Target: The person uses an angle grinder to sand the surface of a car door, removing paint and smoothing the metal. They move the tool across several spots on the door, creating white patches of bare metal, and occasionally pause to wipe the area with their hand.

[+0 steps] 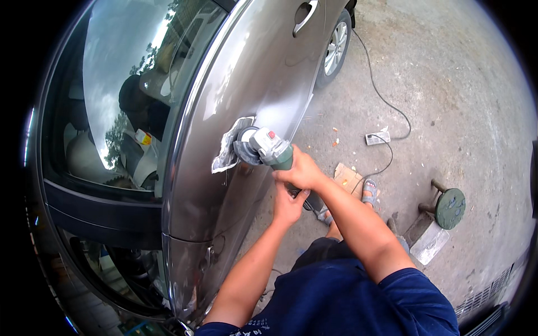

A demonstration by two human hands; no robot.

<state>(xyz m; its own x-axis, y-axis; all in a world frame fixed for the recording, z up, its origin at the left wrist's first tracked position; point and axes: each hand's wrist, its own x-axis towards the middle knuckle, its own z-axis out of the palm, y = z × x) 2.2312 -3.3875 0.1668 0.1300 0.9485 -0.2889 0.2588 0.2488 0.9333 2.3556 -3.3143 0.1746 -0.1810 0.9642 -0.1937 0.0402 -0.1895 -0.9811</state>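
A green and grey angle grinder [268, 149] presses its disc against the grey-brown car door [246, 84], at the edge of a bare, ground-down patch [228, 147]. My right hand [302, 171] grips the grinder's green body from above. My left hand [287, 206] holds the rear of the tool from below, its dark handle mostly hidden by both hands.
The car window [117, 95] fills the left side; a door handle [304, 17] and a wheel [336, 47] lie farther along. On the concrete ground are a black cable [386, 101], a white power strip [378, 137], cardboard [347, 178], my sandalled foot [369, 191] and a round green stand [449, 208].
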